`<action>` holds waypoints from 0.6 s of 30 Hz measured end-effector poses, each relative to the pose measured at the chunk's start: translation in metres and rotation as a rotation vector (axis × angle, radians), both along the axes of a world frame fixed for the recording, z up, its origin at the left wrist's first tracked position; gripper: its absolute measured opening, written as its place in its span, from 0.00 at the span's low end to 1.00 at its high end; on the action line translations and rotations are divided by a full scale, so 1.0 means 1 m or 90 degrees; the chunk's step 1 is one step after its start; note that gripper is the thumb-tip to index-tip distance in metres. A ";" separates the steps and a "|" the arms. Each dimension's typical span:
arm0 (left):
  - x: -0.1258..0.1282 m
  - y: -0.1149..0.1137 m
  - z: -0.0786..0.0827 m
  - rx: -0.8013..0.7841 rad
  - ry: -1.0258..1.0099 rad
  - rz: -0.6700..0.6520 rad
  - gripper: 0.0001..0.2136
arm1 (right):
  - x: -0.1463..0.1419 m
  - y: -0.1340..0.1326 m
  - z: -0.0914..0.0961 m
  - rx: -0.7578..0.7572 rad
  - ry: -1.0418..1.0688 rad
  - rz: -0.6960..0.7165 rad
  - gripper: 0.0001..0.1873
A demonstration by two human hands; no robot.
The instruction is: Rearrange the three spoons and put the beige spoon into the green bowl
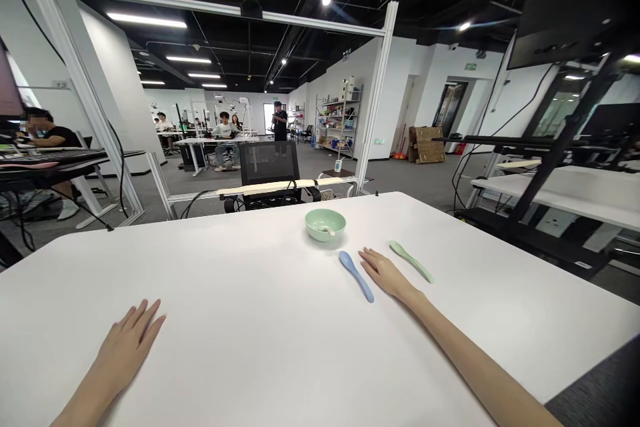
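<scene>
My right hand (383,271) rests palm down on the white table, fingers stretched out, between two spoons. The blue spoon (357,277) lies just left of it, and the green spoon (411,261) lies to its right; I see no grip on either. Beyond the fingertips stands a light green bowl (325,225) with a small pale piece (328,231) inside, whose kind I cannot make out. At the lower left, my left hand (129,341) lies on the table with its fingers spread, holding nothing and far from the other things.
The white table (225,320) carries the bowl and spoons. Along its far side runs a metal frame (376,100) with a wooden strip (270,187), and a black office chair (269,163) stands behind. Several people sit or stand at the back of the room.
</scene>
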State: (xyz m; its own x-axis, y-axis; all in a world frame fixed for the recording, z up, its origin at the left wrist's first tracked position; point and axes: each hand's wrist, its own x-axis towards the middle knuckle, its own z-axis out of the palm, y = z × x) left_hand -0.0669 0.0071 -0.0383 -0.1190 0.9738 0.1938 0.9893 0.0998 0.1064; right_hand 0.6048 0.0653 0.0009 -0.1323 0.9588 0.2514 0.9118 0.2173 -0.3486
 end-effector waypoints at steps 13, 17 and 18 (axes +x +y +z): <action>0.004 -0.001 0.001 0.040 -0.046 0.001 0.34 | -0.053 0.057 0.104 0.059 -0.022 -0.032 0.21; 0.006 -0.002 0.003 0.036 -0.036 0.000 0.34 | -0.091 0.085 0.132 -0.045 -0.098 -0.046 0.17; 0.007 -0.002 0.004 0.029 -0.035 0.001 0.35 | -0.098 0.091 0.135 -0.065 -0.107 -0.048 0.15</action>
